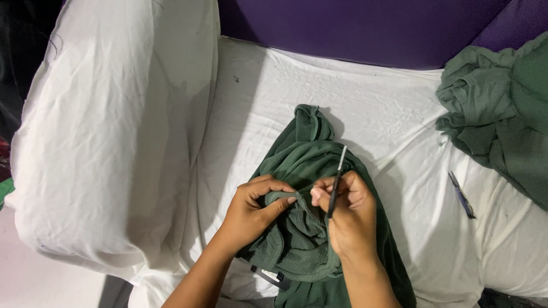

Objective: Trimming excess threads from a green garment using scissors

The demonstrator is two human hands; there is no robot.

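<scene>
L hand [254, 205] pinches green garment [308, 239] fold w/ fingers clamped, R hand [349, 214] fingers gripped round thin dark tool [337, 181], 2nd dark tool [462, 195] on white sheet [388, 120] near green pile [502, 108].

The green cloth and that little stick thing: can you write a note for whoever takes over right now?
Left hand: pinching a fold of the green garment, fingers closed on the cloth.
Right hand: gripping a slim dark tool with a pale tip, held upright at the pinched fold.
The garment lies bunched on the white sheet. A second green pile sits at the far right, with another small dark tool lying beside it on the sheet.
Done so far: cannot tell from this view.
Left: whatever is being worked at the fold is in progress.
</scene>
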